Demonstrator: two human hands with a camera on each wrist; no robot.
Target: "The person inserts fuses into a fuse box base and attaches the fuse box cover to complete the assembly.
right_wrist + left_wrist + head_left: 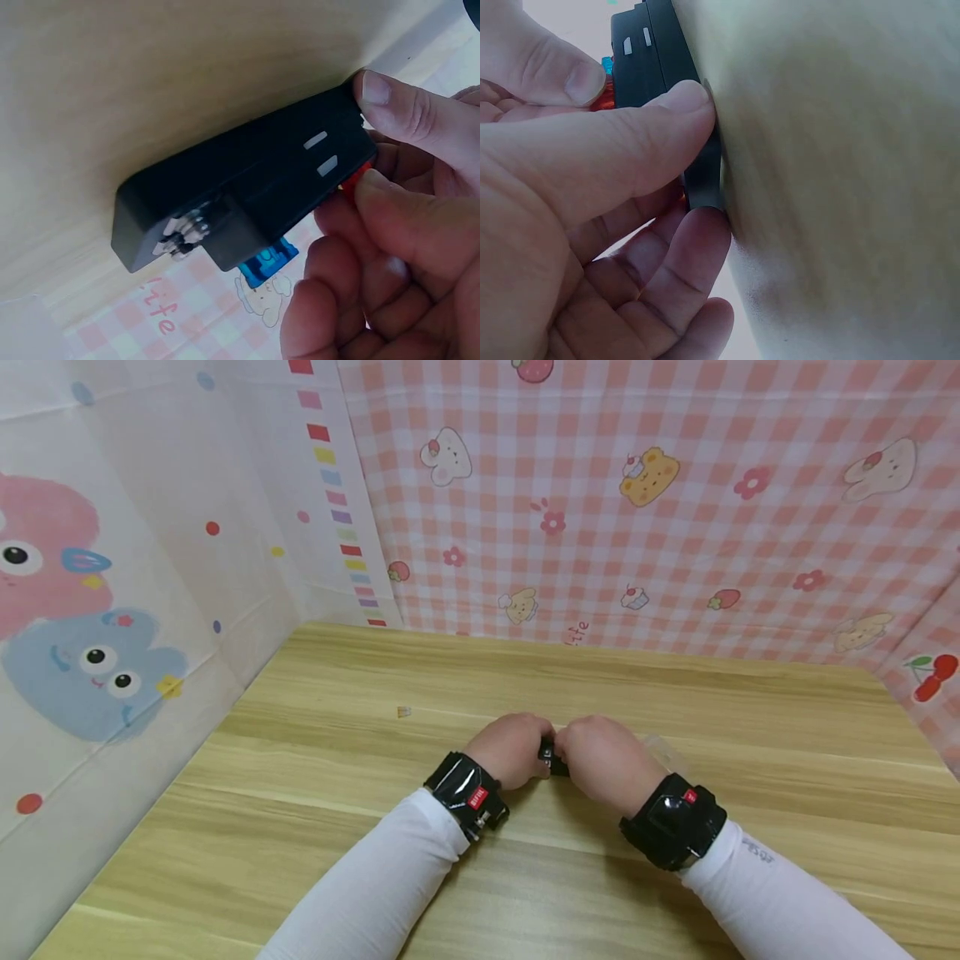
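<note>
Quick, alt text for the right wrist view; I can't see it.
Right hand pinching a red piece at the edge of a black case, left hand holding one end. A blue piece and metal contacts show toward the opposite end.

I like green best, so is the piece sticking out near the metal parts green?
No, the right wrist view shows a blue piece poking out near the metal parts.

Head camera looks forward and down; 2 close wrist views share a black device [247,180].
</note>
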